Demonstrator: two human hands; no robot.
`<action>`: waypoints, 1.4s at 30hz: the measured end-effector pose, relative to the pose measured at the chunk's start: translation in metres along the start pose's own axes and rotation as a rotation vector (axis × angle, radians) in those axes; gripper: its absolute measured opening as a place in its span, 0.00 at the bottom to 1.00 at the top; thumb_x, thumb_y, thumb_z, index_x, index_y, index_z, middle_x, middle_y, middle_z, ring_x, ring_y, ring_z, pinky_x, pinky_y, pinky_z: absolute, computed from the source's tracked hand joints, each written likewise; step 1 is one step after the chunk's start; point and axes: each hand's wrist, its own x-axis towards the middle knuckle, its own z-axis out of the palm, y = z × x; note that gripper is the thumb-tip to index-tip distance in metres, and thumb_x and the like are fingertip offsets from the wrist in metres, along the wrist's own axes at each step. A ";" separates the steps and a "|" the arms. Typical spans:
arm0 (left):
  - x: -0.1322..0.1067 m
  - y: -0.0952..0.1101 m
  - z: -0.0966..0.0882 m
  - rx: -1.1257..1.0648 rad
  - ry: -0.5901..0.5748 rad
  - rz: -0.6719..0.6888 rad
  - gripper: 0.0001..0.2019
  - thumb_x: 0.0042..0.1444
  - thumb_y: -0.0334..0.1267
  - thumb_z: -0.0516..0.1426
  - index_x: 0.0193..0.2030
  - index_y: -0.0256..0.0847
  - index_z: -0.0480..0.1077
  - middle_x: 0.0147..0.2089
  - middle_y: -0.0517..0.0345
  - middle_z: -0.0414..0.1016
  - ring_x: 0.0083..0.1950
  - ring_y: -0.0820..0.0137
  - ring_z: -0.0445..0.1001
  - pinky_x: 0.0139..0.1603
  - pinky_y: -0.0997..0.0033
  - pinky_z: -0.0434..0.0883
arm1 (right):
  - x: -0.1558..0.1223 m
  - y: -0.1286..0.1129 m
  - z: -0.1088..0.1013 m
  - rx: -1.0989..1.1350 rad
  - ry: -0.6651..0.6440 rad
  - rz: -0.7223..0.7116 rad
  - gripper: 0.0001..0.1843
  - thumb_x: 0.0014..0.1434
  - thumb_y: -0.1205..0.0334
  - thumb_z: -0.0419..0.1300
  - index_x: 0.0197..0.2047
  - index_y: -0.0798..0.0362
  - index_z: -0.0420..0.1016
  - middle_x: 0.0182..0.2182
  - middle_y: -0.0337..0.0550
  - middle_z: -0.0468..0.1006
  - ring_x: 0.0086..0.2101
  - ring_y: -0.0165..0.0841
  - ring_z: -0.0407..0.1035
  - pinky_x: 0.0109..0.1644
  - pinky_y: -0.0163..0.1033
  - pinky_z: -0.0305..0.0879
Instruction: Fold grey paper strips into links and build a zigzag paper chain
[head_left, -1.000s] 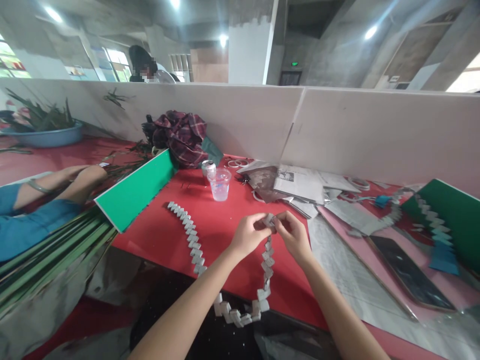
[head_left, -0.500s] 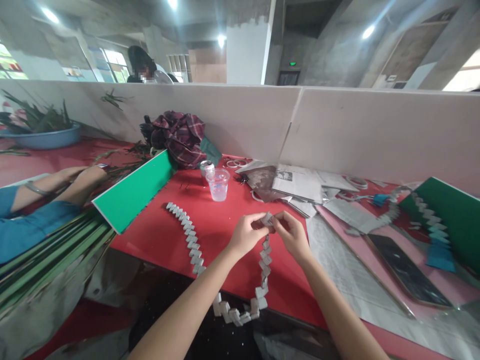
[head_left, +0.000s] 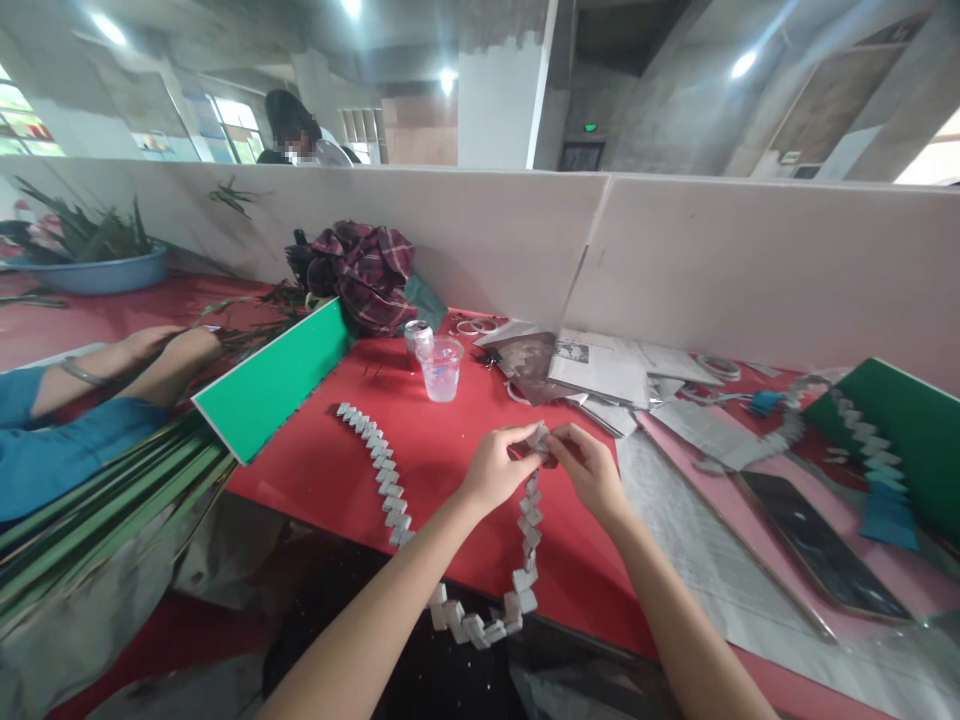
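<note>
A long chain of folded grey paper links [head_left: 386, 482] lies on the red table [head_left: 322, 465], sags over the front edge and rises to my hands. My left hand [head_left: 493, 468] pinches the chain's upper end from the left. My right hand [head_left: 592, 468] pinches the same end from the right, fingers pressed on the top link. Both hands hover just above the tabletop, touching each other at the link.
A plastic cup [head_left: 440, 367] and a can [head_left: 416, 338] stand behind my hands. A green board [head_left: 274, 380] leans at left, beside a co-worker's arm [head_left: 112, 365] and long green leaves [head_left: 97, 510]. Newspapers [head_left: 600, 370], a phone [head_left: 817, 545] and another chain [head_left: 862, 435] lie right.
My hands stay pinched on the chain's end with small finger shifts. The hanging loop swings slightly. The co-worker's arm barely moves.
</note>
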 end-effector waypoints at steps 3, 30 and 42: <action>0.000 -0.002 -0.001 0.021 -0.012 0.018 0.15 0.53 0.35 0.56 0.47 0.37 0.74 0.38 0.53 0.79 0.38 0.66 0.75 0.37 0.71 0.70 | 0.000 0.000 -0.002 -0.014 -0.019 -0.013 0.10 0.61 0.56 0.54 0.32 0.53 0.69 0.25 0.39 0.72 0.27 0.30 0.69 0.34 0.36 0.66; 0.010 -0.010 -0.006 -0.455 0.058 -0.223 0.26 0.45 0.37 0.64 0.53 0.37 0.69 0.43 0.50 0.77 0.40 0.68 0.73 0.43 0.67 0.70 | 0.000 0.001 0.003 0.177 0.155 -0.015 0.11 0.55 0.57 0.61 0.40 0.52 0.74 0.31 0.43 0.78 0.31 0.34 0.74 0.38 0.42 0.72; 0.007 -0.003 -0.013 -0.576 -0.046 -0.300 0.15 0.42 0.39 0.65 0.38 0.36 0.78 0.38 0.50 0.79 0.42 0.65 0.73 0.46 0.68 0.66 | -0.001 0.000 -0.001 0.106 0.212 -0.063 0.08 0.52 0.57 0.63 0.34 0.53 0.77 0.27 0.43 0.78 0.29 0.36 0.74 0.36 0.44 0.74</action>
